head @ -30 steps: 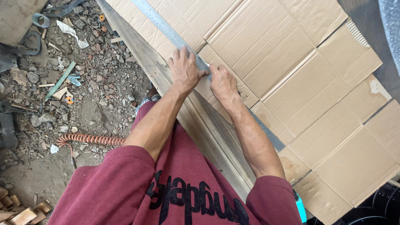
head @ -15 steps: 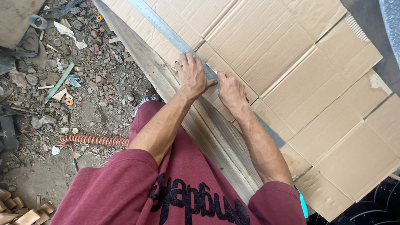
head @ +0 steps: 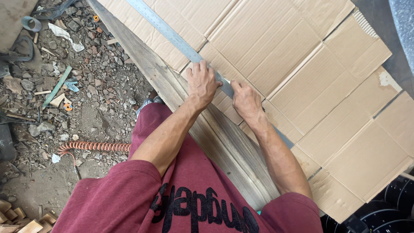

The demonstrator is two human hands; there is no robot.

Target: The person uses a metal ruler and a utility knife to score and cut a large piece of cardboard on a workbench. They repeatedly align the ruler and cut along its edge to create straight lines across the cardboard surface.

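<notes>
A: Brown corrugated cardboard, a big flattened sheet (head: pixel 302 73), covers most of the weathered grey wooden bench (head: pixel 224 146) from where I'm watching. What's on it?

B: Long flat steel ruler (head: pixel 172 36), laid diagonally across the cardboard, running from the top-left edge down twd the bench's near edge. Lower end hidden under the hands and right forearm.

A: Hands?

B: Left hand (head: pixel 202 84) is palm-down, fingers spread, pressing the ruler flat on the cardboard, not wrapped around it. Right hand (head: pixel 246 101) sits just beside it, also on the ruler line, fingers curled together. Can't tell whether it grips anything; a tool, if any, is hidden.

A: Where's that vs. the bench?

B: Near the cardboard's left edge, just beside the bare wood strip at the bench's near side.

A: Surroundings?

B: Rubble-strewn dirt ground (head: pixel 86 112) left of the bench, w/ an orange coiled hose (head: pixel 95 146). Person wears maroon shirt and shorts.
</notes>
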